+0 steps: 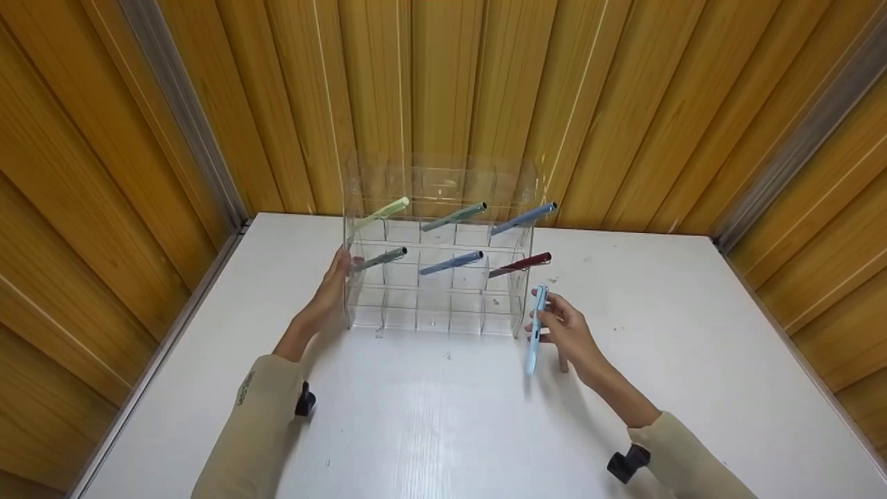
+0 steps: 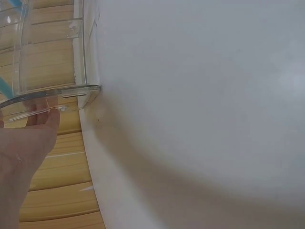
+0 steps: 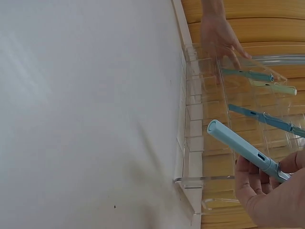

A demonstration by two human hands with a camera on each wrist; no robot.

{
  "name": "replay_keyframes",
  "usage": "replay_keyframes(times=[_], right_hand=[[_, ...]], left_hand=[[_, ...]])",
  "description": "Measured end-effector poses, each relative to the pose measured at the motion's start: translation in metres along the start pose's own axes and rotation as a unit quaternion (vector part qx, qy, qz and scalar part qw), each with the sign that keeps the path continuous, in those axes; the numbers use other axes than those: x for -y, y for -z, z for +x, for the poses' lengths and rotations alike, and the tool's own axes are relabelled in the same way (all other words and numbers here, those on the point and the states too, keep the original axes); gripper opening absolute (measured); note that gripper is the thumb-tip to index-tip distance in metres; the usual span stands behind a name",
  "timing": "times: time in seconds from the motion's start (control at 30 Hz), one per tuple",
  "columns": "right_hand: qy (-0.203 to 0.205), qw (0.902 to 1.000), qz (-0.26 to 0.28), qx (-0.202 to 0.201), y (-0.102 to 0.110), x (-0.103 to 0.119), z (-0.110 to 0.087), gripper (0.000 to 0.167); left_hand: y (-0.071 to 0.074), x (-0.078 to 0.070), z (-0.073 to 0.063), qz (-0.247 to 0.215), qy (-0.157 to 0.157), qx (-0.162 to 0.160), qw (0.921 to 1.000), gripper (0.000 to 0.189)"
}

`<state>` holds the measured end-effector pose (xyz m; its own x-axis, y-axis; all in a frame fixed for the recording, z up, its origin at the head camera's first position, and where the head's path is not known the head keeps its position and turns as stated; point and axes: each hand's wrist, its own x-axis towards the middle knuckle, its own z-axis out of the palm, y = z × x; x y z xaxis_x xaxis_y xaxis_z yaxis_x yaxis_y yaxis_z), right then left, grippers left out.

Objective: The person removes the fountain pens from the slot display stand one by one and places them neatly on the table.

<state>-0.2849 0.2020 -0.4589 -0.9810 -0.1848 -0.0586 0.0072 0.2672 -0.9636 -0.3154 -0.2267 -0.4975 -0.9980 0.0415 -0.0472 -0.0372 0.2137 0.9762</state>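
A clear plastic rack (image 1: 435,320) with rows of compartments stands upright on the table. Against its left side rests my left hand (image 1: 332,281), fingers extended; in the left wrist view the left hand (image 2: 28,143) lies at the clear side panel (image 2: 71,91). My right hand (image 1: 569,336) pinches a light blue pen (image 1: 536,339) between thumb and fingers, just off the rack's lower right corner. The right wrist view shows this pen (image 3: 238,145) slanting across the rack. Its upper row holds a pale green pen (image 1: 388,210), a green pen (image 1: 454,217) and a blue pen (image 1: 523,218).
The middle row holds a dark green pen (image 1: 381,259), another blue pen (image 1: 450,263) and a dark red pen (image 1: 520,265). Wood-patterned walls (image 1: 443,83) surround the white table (image 1: 416,416) at the back and sides, close behind the rack.
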Motion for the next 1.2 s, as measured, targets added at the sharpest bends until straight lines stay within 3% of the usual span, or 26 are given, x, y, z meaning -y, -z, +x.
replay_keyframes(times=[0.33,0.6,0.9,1.2], right_hand=[[-0.003,1.0,-0.005,-0.005,0.03,-0.013,-0.006,0.048],[-0.011,0.9992,-0.033,-0.02,0.058,-0.026,-0.004,0.053],[-0.022,0.9986,-0.029,-0.037,0.089,-0.046,0.001,0.055],[-0.039,0.9984,-0.026,-0.031,0.102,-0.061,0.007,0.06]], left_hand=[[0.002,-0.002,0.001,0.003,0.004,-0.003,1.0,0.076],[0.001,-0.001,0.002,0.001,-0.009,-0.007,0.9999,0.074],[-0.002,0.0,0.004,-0.008,-0.016,-0.004,0.9998,0.073],[-0.001,0.0,0.0,-0.007,-0.011,-0.004,0.9999,0.073]])
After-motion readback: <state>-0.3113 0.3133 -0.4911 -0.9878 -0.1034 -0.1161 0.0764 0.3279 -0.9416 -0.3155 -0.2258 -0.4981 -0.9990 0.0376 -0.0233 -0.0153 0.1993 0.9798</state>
